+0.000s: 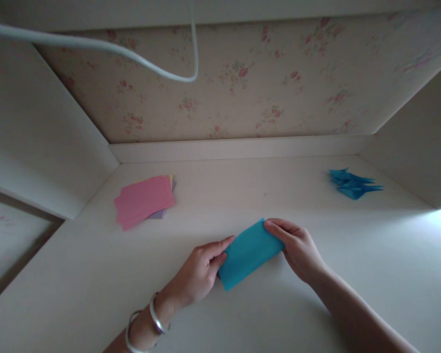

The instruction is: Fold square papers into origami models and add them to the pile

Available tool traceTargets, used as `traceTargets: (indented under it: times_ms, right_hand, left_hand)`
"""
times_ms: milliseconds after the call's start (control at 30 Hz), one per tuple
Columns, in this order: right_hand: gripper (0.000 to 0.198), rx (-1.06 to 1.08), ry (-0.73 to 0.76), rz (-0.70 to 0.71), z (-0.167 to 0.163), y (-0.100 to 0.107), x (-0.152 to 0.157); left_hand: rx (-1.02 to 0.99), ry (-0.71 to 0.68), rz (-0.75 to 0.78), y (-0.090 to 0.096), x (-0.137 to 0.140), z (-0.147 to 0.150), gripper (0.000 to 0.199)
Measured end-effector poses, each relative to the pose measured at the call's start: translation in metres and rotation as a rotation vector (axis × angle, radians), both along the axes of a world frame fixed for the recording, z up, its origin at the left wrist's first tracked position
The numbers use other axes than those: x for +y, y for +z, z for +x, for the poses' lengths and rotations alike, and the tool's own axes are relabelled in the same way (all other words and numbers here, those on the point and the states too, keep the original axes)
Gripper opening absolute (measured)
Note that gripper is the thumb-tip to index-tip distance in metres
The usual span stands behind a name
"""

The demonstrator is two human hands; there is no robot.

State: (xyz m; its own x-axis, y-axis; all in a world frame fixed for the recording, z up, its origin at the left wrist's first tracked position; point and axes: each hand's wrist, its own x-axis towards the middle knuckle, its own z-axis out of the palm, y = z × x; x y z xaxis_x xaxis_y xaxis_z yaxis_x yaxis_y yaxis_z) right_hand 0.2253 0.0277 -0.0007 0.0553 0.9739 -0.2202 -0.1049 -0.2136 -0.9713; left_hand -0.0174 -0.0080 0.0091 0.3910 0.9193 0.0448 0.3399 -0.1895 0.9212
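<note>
Head view: fingers of the left hand [202, 269] and right hand [299, 247] pinch closed on opposite ends of blue paper [250, 255], apparently steadying it over the white tabletop [220, 326], with pink-topped sheets [145, 200] and folded blue shapes [353, 187] beyond at either side, presumably for elbow room

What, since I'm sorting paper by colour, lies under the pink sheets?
Purple paper and a sliver of yellow paper show beneath the pink sheets; the rest is covered.

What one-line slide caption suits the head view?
Left hand and right hand hold a turquoise paper over a white tabletop, pink sheets at left, blue folded shapes at right.
</note>
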Motion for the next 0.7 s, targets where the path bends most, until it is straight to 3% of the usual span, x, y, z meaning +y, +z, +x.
traceTargets:
  times_ms: [167, 267, 367, 567, 700]
  right_hand:
    - [0.028, 0.16, -0.029, -0.008, -0.008, 0.0, -0.002]
    - [0.035, 0.284, 0.05, -0.022, -0.017, 0.004, -0.006]
    - [0.039, 0.259, 0.094, -0.038, -0.022, 0.003, -0.01]
    - [0.043, 0.196, 0.023, -0.006, -0.021, -0.003, -0.012]
    - [0.044, 0.209, 0.078, -0.009, -0.024, -0.004, -0.014]
  left_hand:
    - [0.012, 0.077, -0.016, -0.005, 0.002, -0.001, 0.038]
    - [0.026, 0.157, 0.016, -0.006, 0.003, -0.001, 0.041]
    - [0.036, 0.174, 0.037, -0.004, 0.003, -0.001, 0.042]
    - [0.025, 0.163, 0.022, -0.003, 0.001, 0.001, 0.042]
    - [0.019, 0.199, 0.014, -0.006, -0.001, 0.004, 0.045]
